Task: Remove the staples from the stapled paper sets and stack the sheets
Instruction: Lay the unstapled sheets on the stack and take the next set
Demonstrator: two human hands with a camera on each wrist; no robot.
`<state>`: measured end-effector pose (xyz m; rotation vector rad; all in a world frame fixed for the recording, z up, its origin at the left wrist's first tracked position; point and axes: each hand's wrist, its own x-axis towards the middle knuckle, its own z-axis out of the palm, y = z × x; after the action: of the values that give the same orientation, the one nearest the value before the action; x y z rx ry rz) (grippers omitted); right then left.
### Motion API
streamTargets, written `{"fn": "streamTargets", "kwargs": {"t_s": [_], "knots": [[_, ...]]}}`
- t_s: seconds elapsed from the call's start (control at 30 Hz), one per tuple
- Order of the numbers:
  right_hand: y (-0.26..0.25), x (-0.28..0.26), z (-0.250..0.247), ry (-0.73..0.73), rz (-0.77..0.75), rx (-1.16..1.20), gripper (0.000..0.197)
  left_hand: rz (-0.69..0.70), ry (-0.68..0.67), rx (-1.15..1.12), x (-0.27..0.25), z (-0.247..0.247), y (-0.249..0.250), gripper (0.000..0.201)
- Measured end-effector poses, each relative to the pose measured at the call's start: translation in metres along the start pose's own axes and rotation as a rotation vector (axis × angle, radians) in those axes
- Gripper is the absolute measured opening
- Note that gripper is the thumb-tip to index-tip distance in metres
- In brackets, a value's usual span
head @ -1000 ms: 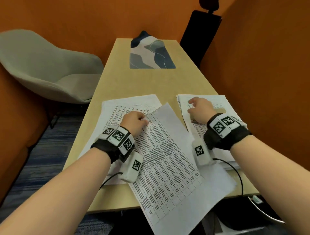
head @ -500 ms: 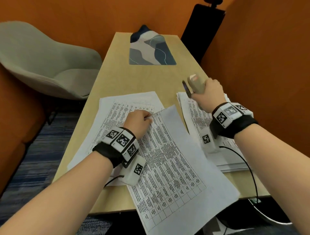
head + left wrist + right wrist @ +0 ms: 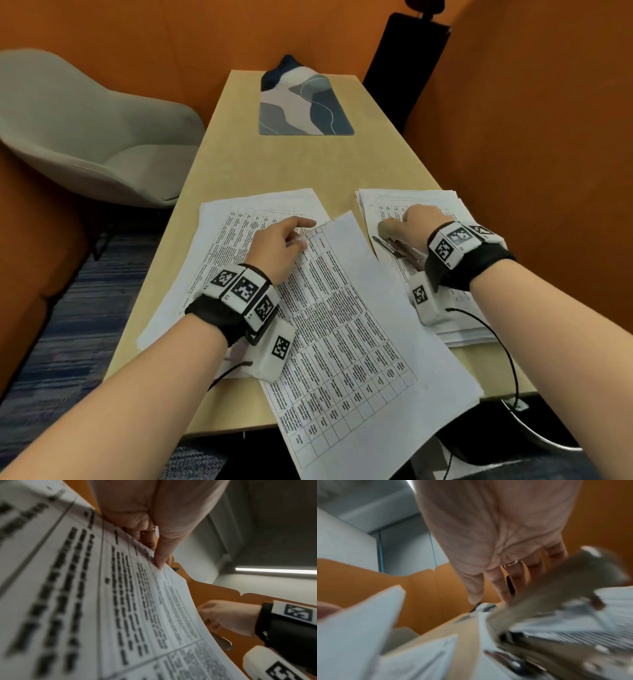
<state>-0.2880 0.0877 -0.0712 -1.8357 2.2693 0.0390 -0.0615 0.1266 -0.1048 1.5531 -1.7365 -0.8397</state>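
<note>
Head view, hands: left hand (image 3: 277,250) sat on the angled paper set (image 3: 342,325) near its top corner, fingers curled, pinching the top sheets. Right hand (image 3: 416,224) was over the right-hand stack (image 3: 455,334), thumb out, with a metal tool (image 3: 394,247) under it that I'd guess was the staple remover.
Head view, layout: another pile of sheets (image 3: 239,219) lay under the left hand's set on the table (image 3: 274,164), so three lots of paper in all.
Left wrist view: thumb and fingers (image 3: 163,555) were pinched on the sheet edge, paper bowed up off the table.
Right wrist view: fingers (image 3: 498,586) hung pretty straight beside the grey-brown tool (image 3: 556,588); couldn't tell if they actually gripped it, way too smeared.
Progress: mid-job, I reckon. Some sheets looked stacked, this set seemed still to do.
Hidden: the staple itself. Couldn't spot it anywhere, and the angled set's bottom edge ran off the table.
</note>
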Motion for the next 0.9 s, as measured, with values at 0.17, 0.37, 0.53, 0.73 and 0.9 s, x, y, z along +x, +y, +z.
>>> {"fn": "streamTargets", "kwargs": {"t_s": [0.17,0.37,0.53,0.73,0.9], "knots": [[-0.033,-0.029,-0.006,0.01,-0.317,0.333,0.049,-0.008,0.024,-0.04,-0.002,0.004,0.001,0.036],[-0.046,-0.049,0.011,0.211,-0.281,0.515,0.036,-0.023,0.053,-0.104,-0.004,0.004,-0.001,0.035],[-0.047,-0.057,0.016,0.274,-0.332,0.507,0.036,-0.009,0.087,-0.127,-0.006,0.003,-0.002,0.034],[-0.048,-0.057,0.019,0.326,-0.376,0.504,0.032,0.015,0.106,-0.114,-0.006,0.003,-0.002,0.034],[-0.052,-0.055,0.019,0.311,-0.418,0.55,0.021,0.009,0.094,-0.167,-0.006,0.003,-0.003,0.034]]}}
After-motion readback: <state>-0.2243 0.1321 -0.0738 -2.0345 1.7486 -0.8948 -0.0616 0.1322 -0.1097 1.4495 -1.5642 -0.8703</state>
